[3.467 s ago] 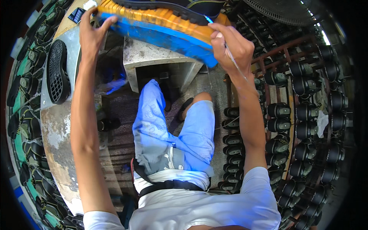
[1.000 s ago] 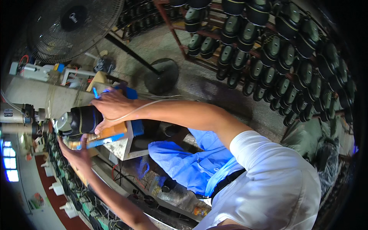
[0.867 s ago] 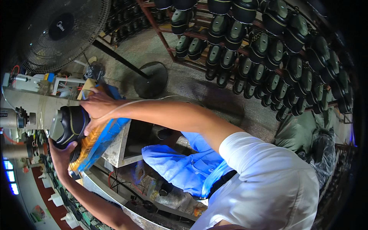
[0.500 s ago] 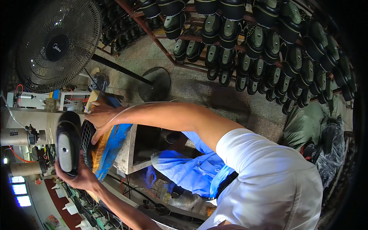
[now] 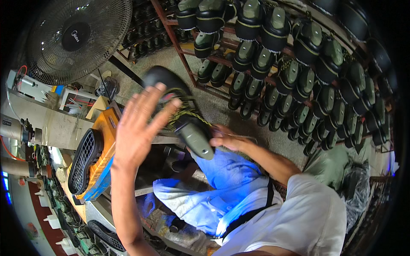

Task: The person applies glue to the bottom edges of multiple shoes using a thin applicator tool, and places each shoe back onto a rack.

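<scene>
My right hand [image 5: 226,137] grips a black shoe [image 5: 190,100] at its heel end. The shoe is tilted, with its rounded toe up and left; yellow-black laces cross its front. A green last [image 5: 196,140] with a small metal-rimmed hole fills its opening. In front of the shoe my left hand [image 5: 139,121] is raised with fingers spread, overlapping the shoe's side; I cannot tell whether it touches. To the left of that hand, a black rubber sole [image 5: 81,168] with a grid pattern rests on an orange-and-blue block [image 5: 104,147].
A large fan [image 5: 77,38] stands at the far left. Racks hold several similar shoes on lasts [image 5: 262,64] at the top and right. Another dark sole [image 5: 104,234] lies at the lower left. A metal machine cylinder [image 5: 15,128] juts in from the left edge.
The shoe has moved up and right, from my left hand to my right. My left hand has let go and opened. My right hand has left the sole and block. The view has shifted.
</scene>
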Demonstrator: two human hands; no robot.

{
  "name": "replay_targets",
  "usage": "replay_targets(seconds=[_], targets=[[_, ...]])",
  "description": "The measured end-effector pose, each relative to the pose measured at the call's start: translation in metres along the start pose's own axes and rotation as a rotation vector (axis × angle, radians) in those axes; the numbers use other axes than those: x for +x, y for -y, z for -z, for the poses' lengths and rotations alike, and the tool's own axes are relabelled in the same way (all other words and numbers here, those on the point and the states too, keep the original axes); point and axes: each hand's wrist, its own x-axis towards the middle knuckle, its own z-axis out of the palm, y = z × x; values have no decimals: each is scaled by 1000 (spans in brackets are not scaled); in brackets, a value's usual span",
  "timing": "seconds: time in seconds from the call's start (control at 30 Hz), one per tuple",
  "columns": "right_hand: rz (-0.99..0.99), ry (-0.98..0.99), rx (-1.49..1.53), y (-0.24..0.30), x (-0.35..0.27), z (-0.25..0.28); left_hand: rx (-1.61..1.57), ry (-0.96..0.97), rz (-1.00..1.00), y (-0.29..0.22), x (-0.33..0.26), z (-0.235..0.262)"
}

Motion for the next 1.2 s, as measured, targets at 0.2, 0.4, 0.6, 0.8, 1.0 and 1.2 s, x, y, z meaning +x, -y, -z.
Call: replay_targets(seconds=[0.2,0.4,0.6,0.8,1.0,1.2], targets=[[-129,-466,-7,-46,9,95,-116,64,432,67,-31,-38],[223,-631,358,34,136,164,-323,17,588,78,-38,-56],[165,-802,512,65,174,184,-365,10,662,75,-39,-56],[246,-1062,255,26,6,181,-307,20,669,77,-41,-55],[193,-890,438,126,-27,229,-230,52,630,78,-36,-61],[158,-765,333,87,-43,195,-325,-24,614,82,-37,-59]])
